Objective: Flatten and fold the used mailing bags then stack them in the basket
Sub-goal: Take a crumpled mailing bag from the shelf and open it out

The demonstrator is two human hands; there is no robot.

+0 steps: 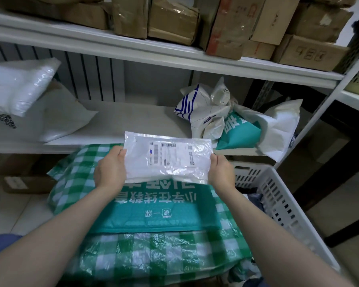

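Over checked sheet (153,251) by white shelving (133,52), hands — left (110,168), right (222,172) — grip mailing bag (168,160)

White bag (168,157): glossy white plastic with a printed shipping label, nearly flat, held up level; left hand (110,168) and right hand (221,172) pinch its short ends.
Teal bag (153,210): padded, white characters, lying flat on the checked bag.
Checked bag (133,255): green-and-white plastic, wrinkled, spread out beneath the teal one.
Crumpled bags (216,117): white, blue-printed and teal, heaped unflattened on the shelf (133,121), right end.
Basket (278,204): white slotted plastic, just right of the checked bag; something dark inside, possibly a bag.
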